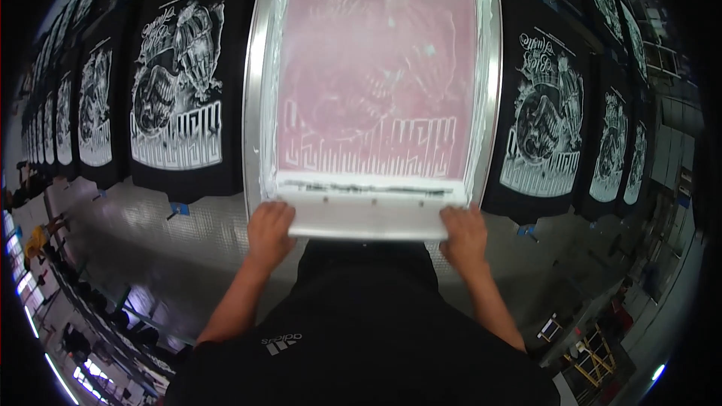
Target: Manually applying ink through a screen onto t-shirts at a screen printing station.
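Note:
In front of me lies a screen-printing frame [259, 83] with silvery metal sides and whitish tape or ink along its inner edges. Its pink mesh [361, 68] shows a faint upside-down design and lettering. At the near end sits a wide metal squeegee [368, 223] with a row of screws, and a band of white ink [361, 180] lies just beyond it. My left hand [271, 231] is closed round the squeegee's left end. My right hand [465, 234] is closed round its right end. Both hands are close to the near frame corners; the fingertips are hidden.
Black printed shirts [180, 90] lie in a row to the left, and more printed shirts [545, 113] lie to the right. Small blue clamps [178, 210] stick out below them. A yellow metal stand [592, 361] is at the lower right.

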`<state>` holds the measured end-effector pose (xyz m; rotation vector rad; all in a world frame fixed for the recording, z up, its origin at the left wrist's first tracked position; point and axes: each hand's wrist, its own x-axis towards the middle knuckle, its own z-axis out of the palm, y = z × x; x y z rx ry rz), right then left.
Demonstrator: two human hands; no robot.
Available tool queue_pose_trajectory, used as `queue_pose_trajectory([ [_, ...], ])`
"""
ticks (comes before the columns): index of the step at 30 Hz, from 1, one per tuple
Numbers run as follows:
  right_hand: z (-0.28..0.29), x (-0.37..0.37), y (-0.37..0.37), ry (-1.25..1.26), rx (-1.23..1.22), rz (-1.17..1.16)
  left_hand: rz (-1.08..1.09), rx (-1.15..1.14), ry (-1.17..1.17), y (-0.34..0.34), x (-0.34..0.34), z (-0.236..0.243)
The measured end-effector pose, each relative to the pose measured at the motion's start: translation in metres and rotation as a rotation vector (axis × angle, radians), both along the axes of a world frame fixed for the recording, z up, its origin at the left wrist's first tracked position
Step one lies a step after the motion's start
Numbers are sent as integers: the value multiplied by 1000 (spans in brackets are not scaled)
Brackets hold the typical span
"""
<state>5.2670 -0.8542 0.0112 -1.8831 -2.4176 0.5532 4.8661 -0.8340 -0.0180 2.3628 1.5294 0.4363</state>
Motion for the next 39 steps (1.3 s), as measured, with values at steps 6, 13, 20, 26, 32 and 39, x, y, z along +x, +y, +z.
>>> queue_pose_trajectory([
  [6,-17,26,211,-25,239,24,35,39,48,233,23,-4],
  [13,-8,47,427,-182,151,-38,43,65,155,454,50,9],
  [20,23,67,524,-12,20,70,114,-102,213,492,64,64],
  [26,31,75,557,36,5,76,133,70,-215,299,74,64],
  [32,21,51,576,-111,-122,173,4,-1468,-101,22,77,19],
  [39,6,-21,556,-57,110,177,275,-1488,-640,-82,88,-56],
])
